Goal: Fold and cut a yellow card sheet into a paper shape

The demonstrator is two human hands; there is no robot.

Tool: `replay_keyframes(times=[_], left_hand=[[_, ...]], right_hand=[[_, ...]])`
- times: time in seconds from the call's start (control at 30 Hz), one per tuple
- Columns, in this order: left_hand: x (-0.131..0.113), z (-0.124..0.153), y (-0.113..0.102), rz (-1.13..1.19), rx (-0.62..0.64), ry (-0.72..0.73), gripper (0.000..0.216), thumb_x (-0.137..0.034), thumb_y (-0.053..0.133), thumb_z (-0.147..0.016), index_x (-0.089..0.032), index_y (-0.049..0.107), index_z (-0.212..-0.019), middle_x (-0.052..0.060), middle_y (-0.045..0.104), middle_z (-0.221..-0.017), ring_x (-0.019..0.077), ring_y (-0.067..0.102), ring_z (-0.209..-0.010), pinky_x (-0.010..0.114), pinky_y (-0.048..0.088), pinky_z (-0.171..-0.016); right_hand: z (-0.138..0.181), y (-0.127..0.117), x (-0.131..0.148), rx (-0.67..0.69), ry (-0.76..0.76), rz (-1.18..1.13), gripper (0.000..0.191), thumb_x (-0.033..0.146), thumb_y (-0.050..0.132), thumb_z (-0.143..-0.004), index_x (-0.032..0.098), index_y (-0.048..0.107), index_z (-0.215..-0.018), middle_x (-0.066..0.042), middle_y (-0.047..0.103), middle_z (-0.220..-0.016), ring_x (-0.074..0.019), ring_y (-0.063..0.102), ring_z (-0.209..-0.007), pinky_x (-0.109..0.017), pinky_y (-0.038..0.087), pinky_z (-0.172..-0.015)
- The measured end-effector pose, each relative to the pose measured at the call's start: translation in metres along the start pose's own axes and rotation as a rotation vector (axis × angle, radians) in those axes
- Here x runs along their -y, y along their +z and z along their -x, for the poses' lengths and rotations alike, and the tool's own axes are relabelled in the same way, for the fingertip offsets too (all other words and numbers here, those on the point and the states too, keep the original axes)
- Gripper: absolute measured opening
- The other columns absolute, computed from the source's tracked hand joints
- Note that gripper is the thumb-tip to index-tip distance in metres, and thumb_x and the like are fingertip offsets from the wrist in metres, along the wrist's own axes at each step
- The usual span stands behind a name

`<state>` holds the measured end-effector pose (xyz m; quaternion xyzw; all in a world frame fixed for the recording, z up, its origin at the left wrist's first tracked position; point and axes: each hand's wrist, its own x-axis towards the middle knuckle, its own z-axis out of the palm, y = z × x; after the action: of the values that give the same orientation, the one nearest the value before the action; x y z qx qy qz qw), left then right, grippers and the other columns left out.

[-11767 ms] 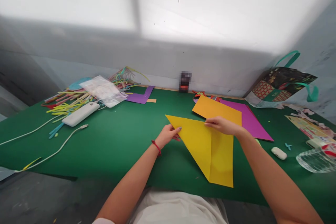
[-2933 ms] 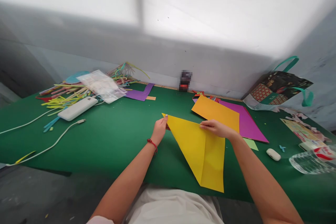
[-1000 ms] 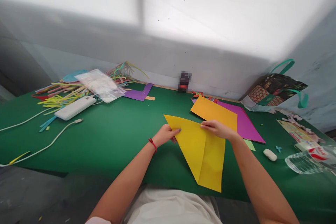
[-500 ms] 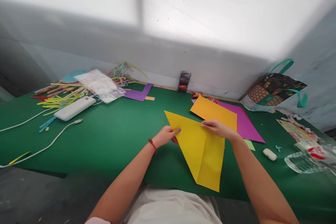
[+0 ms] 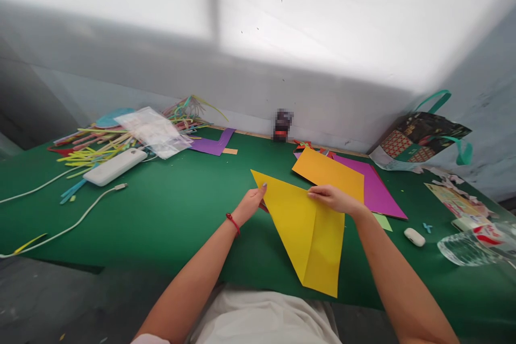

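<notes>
A sheet of yellow paper (image 5: 298,231), folded over on a diagonal into a triangle with a strip left at its right, is held up over the front of the green table. My left hand (image 5: 252,203), with a red string bracelet at the wrist, pinches its left slanting edge near the pointed corner, thumb on top. On the upper edge, my right hand (image 5: 328,197) has its fingers closed, gripping the paper near where the flap ends. Behind it lie an orange sheet (image 5: 328,169) and, partly under that, a purple sheet (image 5: 381,188).
On the left are a heap of paper strips (image 5: 97,142), a clear plastic bag (image 5: 153,131), a white power bank (image 5: 115,166) and a cable (image 5: 86,224). A patterned bag (image 5: 419,140), a plastic bottle (image 5: 463,247) and a white earphone case (image 5: 414,237) are at right.
My left hand has slid up and left along the paper's slanting edge, closer to the pointed corner. My right hand stays at nearly the same spot on the upper edge.
</notes>
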<state>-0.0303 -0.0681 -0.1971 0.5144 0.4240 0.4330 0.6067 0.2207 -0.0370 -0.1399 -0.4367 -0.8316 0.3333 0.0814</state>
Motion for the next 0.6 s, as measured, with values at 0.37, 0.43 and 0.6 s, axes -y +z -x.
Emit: replay_keyframes(times=[0.37,0.43,0.6], left_hand=[[0.0046,-0.0028,-0.0044,0.149,-0.059,-0.026,0.059,-0.063,0.042,-0.078,-0.012,0.066,-0.096,0.013,0.069,-0.093,0.0234,0.064,-0.080,0.028,0.050,-0.060],[0.0035,-0.0023,-0.0055,0.156,-0.076,-0.005,0.060,-0.063,0.040,-0.079,-0.011,0.065,-0.097,0.013,0.069,-0.089,0.0222,0.064,-0.075,0.027,0.049,-0.057],[-0.0013,0.0004,-0.0063,0.159,-0.079,0.030,0.062,-0.061,0.041,-0.079,-0.010,0.062,-0.108,0.013,0.069,-0.088,0.0201,0.063,-0.068,0.026,0.047,-0.052]], right_hand=[[-0.0019,0.0015,0.0014,0.009,0.002,-0.017,0.047,0.061,0.034,-0.081,0.019,0.051,-0.070,0.002,0.038,-0.063,-0.0113,0.033,-0.057,-0.026,0.027,-0.052],[-0.0014,0.0015,0.0007,0.008,0.002,-0.009,0.047,0.061,0.034,-0.081,0.019,0.051,-0.070,0.002,0.038,-0.063,-0.0113,0.033,-0.057,-0.026,0.028,-0.052],[-0.0014,0.0016,-0.0001,0.010,-0.004,0.000,0.048,0.062,0.034,-0.081,0.019,0.052,-0.070,0.002,0.040,-0.063,-0.0115,0.034,-0.057,-0.026,0.028,-0.052]])
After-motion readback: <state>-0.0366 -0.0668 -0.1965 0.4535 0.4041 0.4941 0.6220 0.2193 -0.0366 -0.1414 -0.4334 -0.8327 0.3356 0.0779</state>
